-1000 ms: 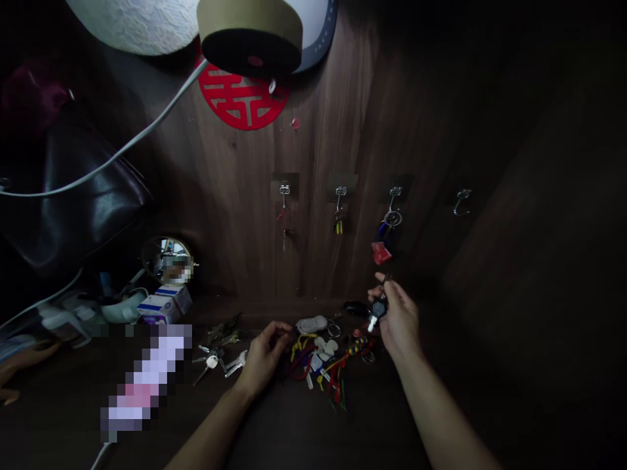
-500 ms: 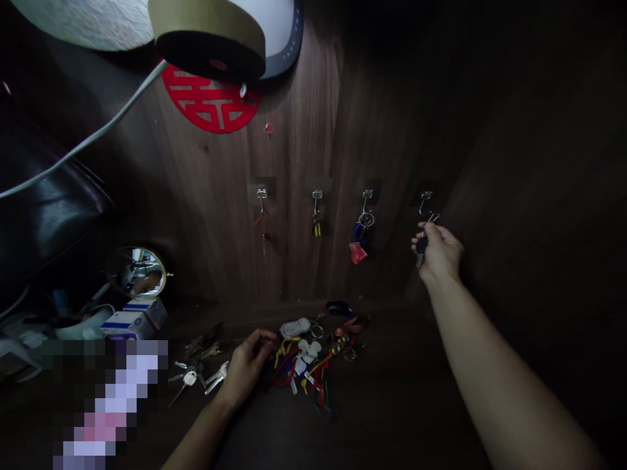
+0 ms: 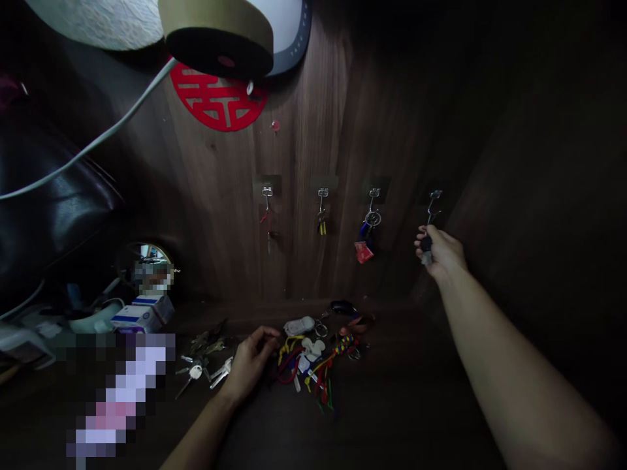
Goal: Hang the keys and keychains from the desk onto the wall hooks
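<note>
My right hand is raised to the wooden back wall and grips a black key just under the rightmost metal hook. The key's ring seems to reach up to that hook. Three more hooks hang to its left: one with a blue and red tag bunch, one with a yellow piece, one with a thin red piece. My left hand rests on the dark shelf, fingers curled at the edge of a pile of keys with coloured cords.
Loose silver keys lie left of my left hand. Further left stand a small round mirror, a white and blue box and clutter. A red paper cutting, a lamp and a white cable hang above.
My right hand lifted the black key from above the pile up to the rightmost hook, then dropped slightly beneath it. My left hand stayed at the pile.
</note>
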